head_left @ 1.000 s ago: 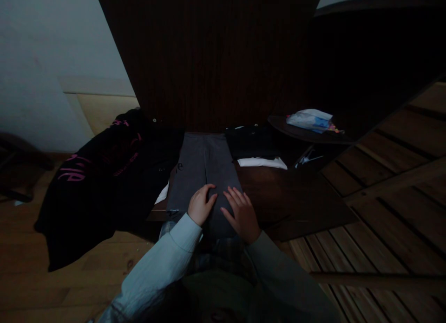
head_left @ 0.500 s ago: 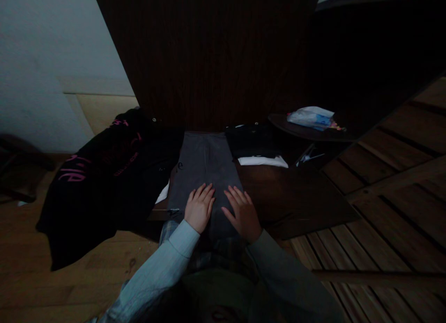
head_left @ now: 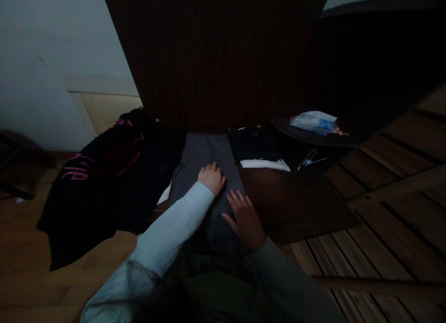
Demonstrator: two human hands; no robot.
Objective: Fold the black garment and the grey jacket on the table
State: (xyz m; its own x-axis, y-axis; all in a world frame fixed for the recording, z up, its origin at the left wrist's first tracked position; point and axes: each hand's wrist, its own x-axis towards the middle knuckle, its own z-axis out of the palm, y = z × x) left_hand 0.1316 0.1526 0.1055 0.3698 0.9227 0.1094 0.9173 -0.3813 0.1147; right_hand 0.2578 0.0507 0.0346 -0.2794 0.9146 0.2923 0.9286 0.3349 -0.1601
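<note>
A long grey garment (head_left: pixel 208 149) lies lengthwise over the dark wooden bench, with a seam down its middle and black lettering at its left edge. My left hand (head_left: pixel 212 178) is on the middle of it, fingers curled down into the cloth; whether a fold is pinched under them is hard to see. Nearer to me, my right hand (head_left: pixel 245 221) rests on the garment's right side, fingers stretched out and holding nothing. The near end of the cloth falls over the bench edge toward my lap and is lost in shadow.
To the left, a black garment with pink lettering (head_left: pixel 80 167) hangs over the bench. Dark folded cloth (head_left: pixel 256 142) and a white folded piece (head_left: pixel 265 164) lie at the right rear. A plastic packet (head_left: pixel 315 122) sits on a rounded shelf (head_left: pixel 284 126). Wooden slats (head_left: pixel 390 216) flank the bench (head_left: pixel 289 197).
My left hand has slid forward and right along the grey garment, its fingers going from stretched out to curled. My right hand stays nearly in place. The view has shifted slightly.
</note>
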